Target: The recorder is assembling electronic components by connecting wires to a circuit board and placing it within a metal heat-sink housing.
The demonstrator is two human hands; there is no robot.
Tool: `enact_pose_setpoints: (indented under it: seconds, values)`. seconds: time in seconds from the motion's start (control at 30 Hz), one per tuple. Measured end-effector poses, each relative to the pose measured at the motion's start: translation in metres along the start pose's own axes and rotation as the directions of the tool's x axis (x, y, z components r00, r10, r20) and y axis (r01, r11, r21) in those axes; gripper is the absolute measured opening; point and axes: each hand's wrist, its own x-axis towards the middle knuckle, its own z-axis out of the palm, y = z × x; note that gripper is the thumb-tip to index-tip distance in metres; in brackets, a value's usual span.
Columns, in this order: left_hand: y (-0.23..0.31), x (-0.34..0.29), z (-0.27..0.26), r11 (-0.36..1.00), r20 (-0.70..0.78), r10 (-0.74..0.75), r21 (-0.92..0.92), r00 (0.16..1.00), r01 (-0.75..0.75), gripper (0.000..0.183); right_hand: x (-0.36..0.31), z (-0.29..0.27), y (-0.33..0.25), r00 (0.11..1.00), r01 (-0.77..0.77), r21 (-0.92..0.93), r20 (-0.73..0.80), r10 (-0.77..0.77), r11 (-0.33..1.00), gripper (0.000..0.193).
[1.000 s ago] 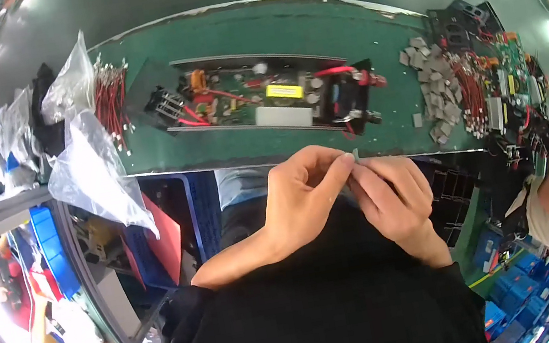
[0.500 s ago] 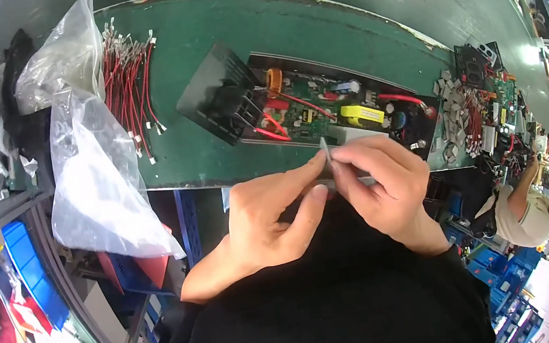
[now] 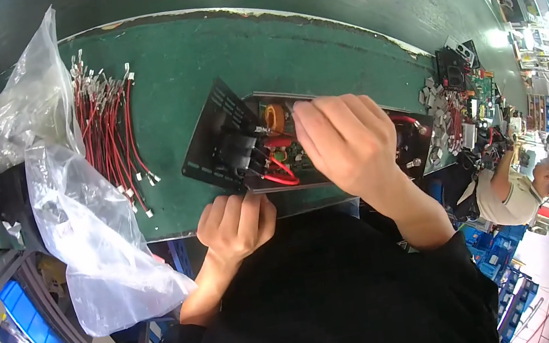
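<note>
Left hand (image 3: 236, 225) curled at near bench (image 3: 181, 89) edge, just beside open case (image 3: 313, 183); can't tell if gripping. Right hand (image 3: 349, 141) over case, fingertips drawn together near orange coil (image 3: 274, 119); can't tell what they pinch. Case long, black, with circuit board (image 3: 298, 159), red wires (image 3: 280, 170), slotted end panel (image 3: 202, 151) angled out left. Red leads (image 3: 108, 134) further left.

Bags (image 3: 100, 237) lie at the left of the bench (image 3: 170, 65), wires (image 3: 109, 126) just right of them, then a casing (image 3: 284, 187) with a panel (image 3: 201, 147) at its left end and a coil (image 3: 274, 119) inside; the right hand (image 3: 351, 144) is over the casing, the left hand (image 3: 236, 225) at the near edge, blocks (image 3: 431, 98) farther right
</note>
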Motion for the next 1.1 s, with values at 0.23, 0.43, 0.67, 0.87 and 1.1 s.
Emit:
enact_pose_setpoints:
  seconds: [0.23,0.43,0.67,0.87,1.1]
  values:
    - [-0.001,-0.002,0.002,1.0,0.026,-0.009,0.015,1.0,0.009,0.017,-0.002,0.007,0.002,0.998,0.013,0.067,0.054,-0.016,0.998,0.022]
    - [-0.004,-0.004,0.003,0.999,0.039,0.026,0.038,0.999,-0.028,0.016,-0.006,0.009,0.003,0.998,-0.056,0.09,0.009,0.055,0.994,0.024]
    - [-0.005,-0.005,0.001,0.996,0.062,0.044,0.08,0.997,-0.049,0.015,-0.006,0.009,0.003,0.993,-0.098,0.13,0.071,0.09,0.987,0.025]
    - [-0.004,-0.006,0.004,0.995,0.046,0.041,0.087,0.998,-0.045,0.015,-0.008,0.011,0.003,0.993,-0.117,0.164,0.049,0.11,0.98,0.025]
    - [0.002,-0.01,0.003,0.997,0.048,0.003,0.072,0.999,-0.006,0.014,-0.041,-0.077,0.033,0.924,-0.301,0.035,-0.238,0.301,0.953,0.011]
